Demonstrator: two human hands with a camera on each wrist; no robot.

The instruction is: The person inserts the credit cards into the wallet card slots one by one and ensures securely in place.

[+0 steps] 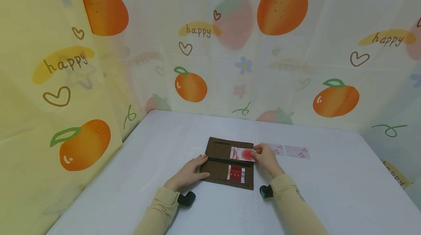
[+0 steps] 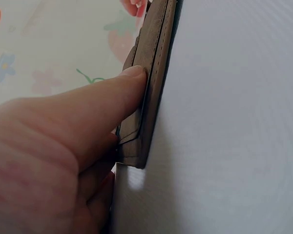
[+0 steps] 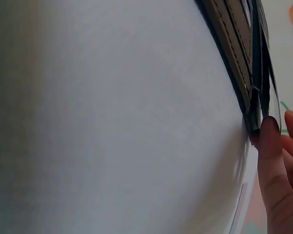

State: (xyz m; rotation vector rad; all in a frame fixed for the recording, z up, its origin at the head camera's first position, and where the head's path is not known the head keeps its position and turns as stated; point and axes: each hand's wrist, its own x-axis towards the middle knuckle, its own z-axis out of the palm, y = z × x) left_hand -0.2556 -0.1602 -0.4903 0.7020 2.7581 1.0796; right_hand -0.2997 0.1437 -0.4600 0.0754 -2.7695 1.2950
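Observation:
A brown wallet (image 1: 215,171) lies unfolded on the table, its fold running left to right. My left hand (image 1: 188,172) holds its left edge, thumb on the lower panel; the left wrist view shows the thumb (image 2: 112,92) pressed on the stitched pockets. My right hand (image 1: 267,159) pinches the right end of a white card with a red circle (image 1: 247,154), which lies over the upper panel. How far the card sits in a pocket is hidden. In the lower panel sits a red and white card (image 1: 236,174).
Two pale pink patterned cards, one (image 1: 297,152) farther right and one (image 1: 277,149) partly behind the right hand, lie on the white-covered table (image 1: 148,154). Fruit-printed sheets (image 1: 230,63) stand along the back and sides. A small black device is strapped at each wrist.

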